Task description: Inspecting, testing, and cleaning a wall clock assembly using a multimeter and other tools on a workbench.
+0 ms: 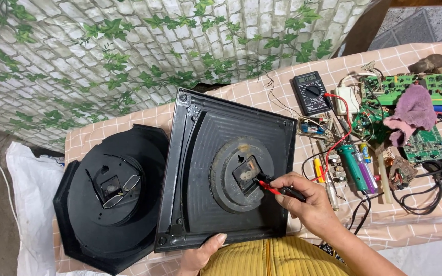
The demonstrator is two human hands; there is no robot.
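- Two probes [274, 188], one red and one black, are pinched together in the right hand [310, 202]; grip is closed around both, fingers curled over the shafts.
- Probe tips are set against the small clock movement [245, 173] at the centre of the square clock back [221, 174].
- The near edge of that square clock back is gripped by the left hand [203, 251], thumb laid over the rim, fingers hidden beneath.
- The square clock back is laid face down, flat on the checked surface [262, 94], just in front of the person.
- A second, octagonal clock back [111, 199] is placed just beside it on the left, partly overlapped by the square one; a pair of glasses [121, 191] is rested on its centre.
- A multimeter [311, 92] is positioned beyond the right hand, with red and black leads run from it.
- Further right, green circuit boards [420, 143], a pink cloth [413, 112] and a green screwdriver [353, 162] are scattered.
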